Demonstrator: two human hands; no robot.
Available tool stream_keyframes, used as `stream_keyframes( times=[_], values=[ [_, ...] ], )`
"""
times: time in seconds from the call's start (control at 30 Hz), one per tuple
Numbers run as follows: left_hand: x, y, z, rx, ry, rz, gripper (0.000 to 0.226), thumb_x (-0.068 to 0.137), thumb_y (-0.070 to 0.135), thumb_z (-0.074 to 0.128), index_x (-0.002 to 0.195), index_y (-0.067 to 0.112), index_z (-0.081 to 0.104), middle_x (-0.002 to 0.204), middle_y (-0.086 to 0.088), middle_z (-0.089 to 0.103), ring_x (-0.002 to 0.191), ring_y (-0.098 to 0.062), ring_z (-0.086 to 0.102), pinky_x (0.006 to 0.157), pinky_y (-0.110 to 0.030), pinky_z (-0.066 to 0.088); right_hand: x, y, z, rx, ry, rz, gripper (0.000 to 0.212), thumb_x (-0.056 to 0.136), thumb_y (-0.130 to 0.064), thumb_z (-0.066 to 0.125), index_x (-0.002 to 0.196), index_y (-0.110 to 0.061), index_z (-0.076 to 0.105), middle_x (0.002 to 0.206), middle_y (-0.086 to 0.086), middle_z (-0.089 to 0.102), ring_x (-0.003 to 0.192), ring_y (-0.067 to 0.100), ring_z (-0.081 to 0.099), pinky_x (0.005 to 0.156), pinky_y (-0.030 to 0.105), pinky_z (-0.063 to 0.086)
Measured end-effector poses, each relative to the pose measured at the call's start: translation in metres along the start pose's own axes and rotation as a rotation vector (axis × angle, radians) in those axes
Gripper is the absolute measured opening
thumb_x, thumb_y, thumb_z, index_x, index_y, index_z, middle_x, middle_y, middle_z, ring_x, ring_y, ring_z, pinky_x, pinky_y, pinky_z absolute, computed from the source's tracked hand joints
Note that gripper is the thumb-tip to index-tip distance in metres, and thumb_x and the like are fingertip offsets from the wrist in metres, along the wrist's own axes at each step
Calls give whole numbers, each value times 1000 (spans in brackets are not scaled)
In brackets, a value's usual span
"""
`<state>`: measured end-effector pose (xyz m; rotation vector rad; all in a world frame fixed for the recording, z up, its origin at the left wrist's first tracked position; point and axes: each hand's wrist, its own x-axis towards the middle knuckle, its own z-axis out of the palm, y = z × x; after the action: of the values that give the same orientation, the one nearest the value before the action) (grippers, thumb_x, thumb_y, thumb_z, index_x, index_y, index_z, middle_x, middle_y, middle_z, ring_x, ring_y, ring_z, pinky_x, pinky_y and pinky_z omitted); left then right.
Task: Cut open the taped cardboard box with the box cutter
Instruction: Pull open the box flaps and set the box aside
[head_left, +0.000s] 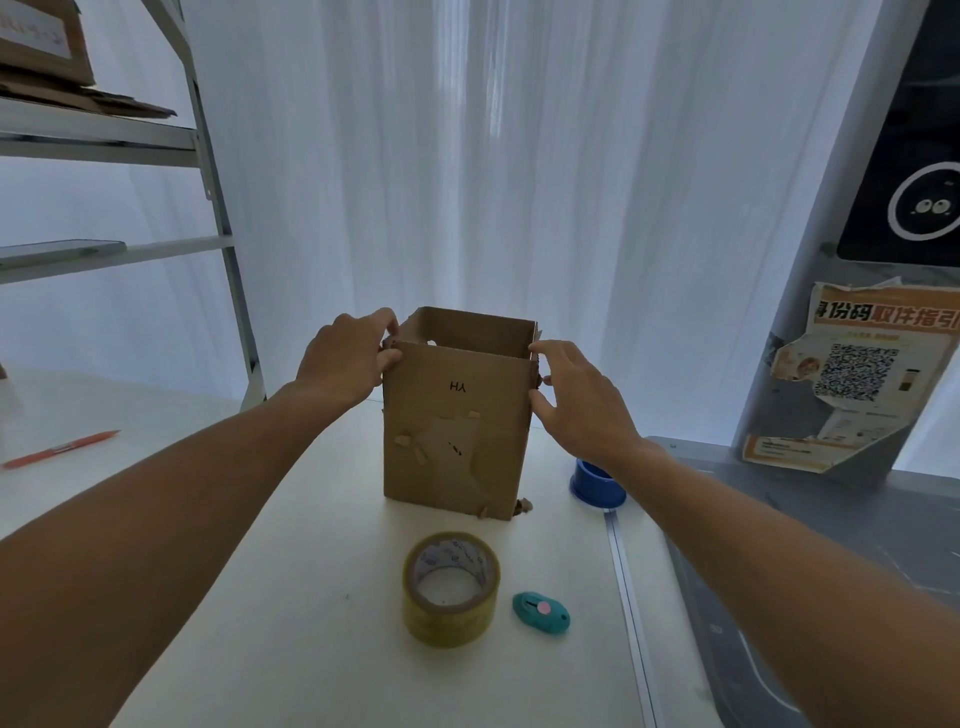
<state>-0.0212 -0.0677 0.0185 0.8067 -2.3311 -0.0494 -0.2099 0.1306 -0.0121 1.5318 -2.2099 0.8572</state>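
A brown cardboard box (457, 415) stands upright on the white table (322, 623), its top flaps raised and the top open. Torn label remains mark its near face. My left hand (345, 358) pinches the upper left corner of the near flap between thumb and fingers. My right hand (576, 400) rests against the box's upper right edge with fingers spread. A small teal box cutter (541, 612) with a pink button lies flat on the table in front of the box, to the right of a tape roll, untouched by either hand.
A yellowish packing tape roll (451, 588) stands in front of the box. A blue cup-like object (596, 483) sits behind my right wrist. An orange pen (62, 449) lies far left. A metal shelf rack (223, 208) rises at left, a grey surface (810, 519) at right.
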Motion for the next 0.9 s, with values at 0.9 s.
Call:
stream_keyframes(
  times=[0.9],
  values=[
    [-15, -18, 4, -361, -557, -459, 56, 93, 23, 65, 141, 7, 41, 121, -14, 60, 96, -28, 66, 81, -39, 57, 13, -18, 28, 545, -499, 560, 60, 92, -17, 64, 143, -15, 33, 133, 9, 54, 105, 25, 61, 79, 31, 51]
  ],
)
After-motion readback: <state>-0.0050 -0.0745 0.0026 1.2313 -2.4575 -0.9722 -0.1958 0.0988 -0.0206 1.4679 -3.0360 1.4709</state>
